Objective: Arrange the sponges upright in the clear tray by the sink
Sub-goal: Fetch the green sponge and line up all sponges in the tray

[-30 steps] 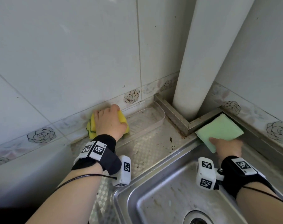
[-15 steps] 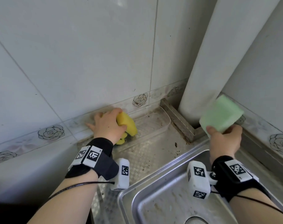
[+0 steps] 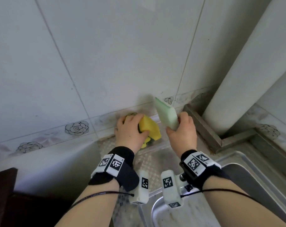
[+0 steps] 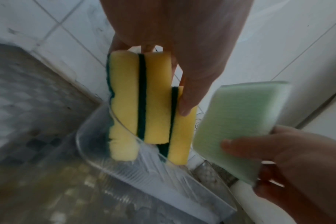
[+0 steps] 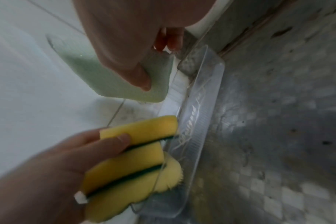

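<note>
Three yellow sponges (image 3: 149, 128) (image 4: 144, 109) (image 5: 128, 163) with dark green scouring layers stand on edge at the left end of the clear tray (image 4: 163, 181) (image 5: 197, 121) (image 3: 155, 147). My left hand (image 3: 130, 130) (image 4: 175, 45) (image 5: 71, 159) grips them from above, thumb on the right-hand one. My right hand (image 3: 181, 133) (image 5: 125, 45) (image 4: 290, 163) pinches a pale green sponge (image 3: 166, 116) (image 4: 240, 125) (image 5: 113, 77), held on edge in the air just right of the yellow ones, above the tray.
The tray lies along the tiled wall (image 3: 106, 63) on a patterned steel counter (image 3: 148, 163). A steel sink (image 3: 237, 185) is at the lower right. A white pipe (image 3: 247, 71) and a metal corner ledge (image 3: 209, 135) stand right of the tray.
My right hand has carried the green sponge left from the corner by the pipe to just beside the yellow sponges. My left hand stayed on the yellow sponges.
</note>
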The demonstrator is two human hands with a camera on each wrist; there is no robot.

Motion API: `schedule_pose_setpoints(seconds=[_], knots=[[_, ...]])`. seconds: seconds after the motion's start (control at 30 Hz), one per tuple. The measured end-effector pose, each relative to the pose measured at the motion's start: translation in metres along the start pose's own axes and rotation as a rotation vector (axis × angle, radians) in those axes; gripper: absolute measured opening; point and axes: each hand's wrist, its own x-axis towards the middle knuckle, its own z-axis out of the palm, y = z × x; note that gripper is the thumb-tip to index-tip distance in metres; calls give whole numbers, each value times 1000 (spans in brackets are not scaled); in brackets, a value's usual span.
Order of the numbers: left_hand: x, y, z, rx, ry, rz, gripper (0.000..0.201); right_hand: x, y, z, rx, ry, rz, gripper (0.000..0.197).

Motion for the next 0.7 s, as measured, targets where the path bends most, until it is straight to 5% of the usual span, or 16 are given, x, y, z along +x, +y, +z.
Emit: schedule_pose_setpoints(seconds=[0.33, 0.47, 0.7], knots=[[-12, -16, -9, -177, -11, -21, 89, -6, 6, 24, -104, -204, 10, 50], [-13, -22, -6, -198, -40, -2, 81, -6, 4, 23, -77, -181, -8, 66], [-13, -19, 4, -187, 57, 62, 69, -8, 6, 23, -80, -99, -67, 57]])
